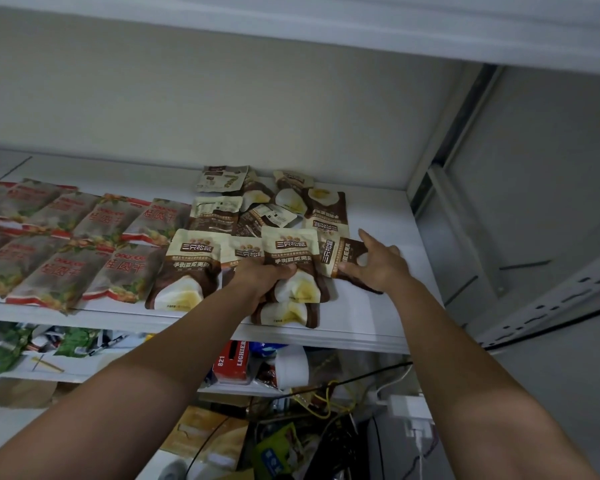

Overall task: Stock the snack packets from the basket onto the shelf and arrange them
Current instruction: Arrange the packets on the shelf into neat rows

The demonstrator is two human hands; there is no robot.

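Brown-and-cream snack packets (187,258) lie jumbled on shelf (371,306).

It looked like a small shop or its stockroom: white metal shelving (378,311) with a slotted upright (551,306) carried neat rows of identical red-lettered packets (94,244) beside many brown-and-cream snack packets (194,268), while a lower shelf held mixed boxed goods (231,362).

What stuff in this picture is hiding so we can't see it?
Head view only:
Basket: out of frame.
Red packets: row cut by the left edge.
Front packet: middle hidden by the left hand.
Sideways packet: corner hidden by the right hand.
Back packets: small print too blurred.
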